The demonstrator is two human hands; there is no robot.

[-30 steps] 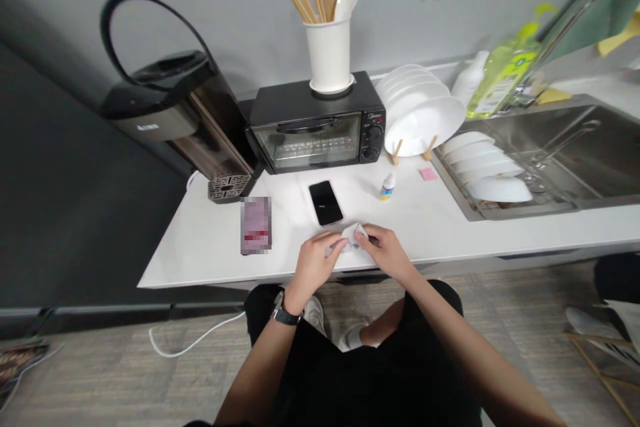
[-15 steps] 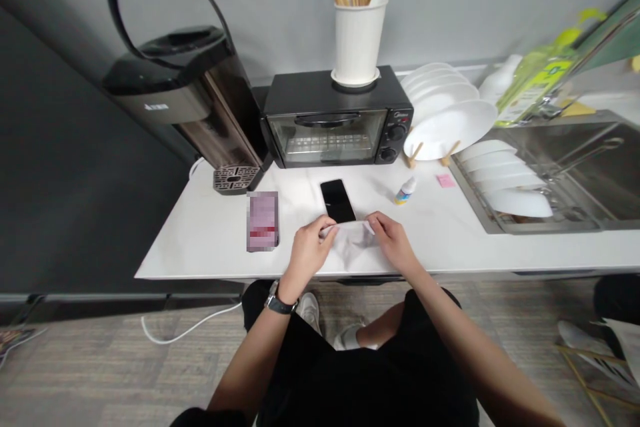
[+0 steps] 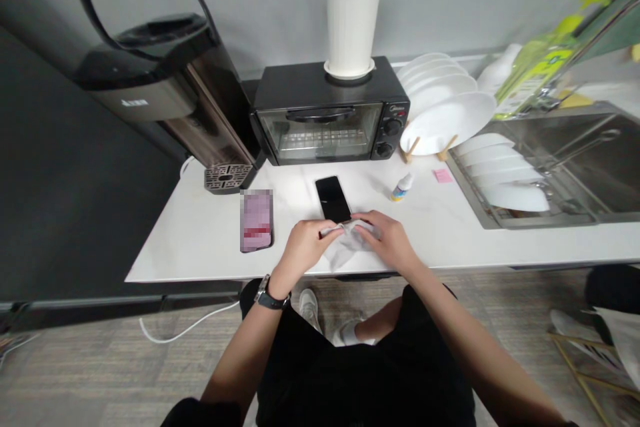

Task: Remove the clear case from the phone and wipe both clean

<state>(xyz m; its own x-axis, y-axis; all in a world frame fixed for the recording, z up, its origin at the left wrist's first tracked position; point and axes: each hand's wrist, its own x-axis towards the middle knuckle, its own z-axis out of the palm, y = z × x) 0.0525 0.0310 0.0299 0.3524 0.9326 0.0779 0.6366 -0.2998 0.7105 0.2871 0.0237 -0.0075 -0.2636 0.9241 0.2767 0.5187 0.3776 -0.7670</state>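
Observation:
Near the counter's front edge, a thin light-grey cloth is pinched between my two hands and hangs in folds. My left hand, with a watch on its wrist, grips the cloth's left part. The right part is held by my right hand, its fingertips close to the left ones. Just beyond the cloth lies a black phone, its near end close to my fingers. A small white bottle with a blue and yellow label stands to the right. Left of my hands lies a second phone with a blurred pinkish screen.
Behind stand a dark water dispenser, a black toaster oven and a white cup of chopsticks on it. A plate rack, pink note and sink with bowls are at the right. The white counter ends near me.
My hands have drawn closer together, and the cloth between them has gone from stretched to bunched. The whole view has shifted slightly.

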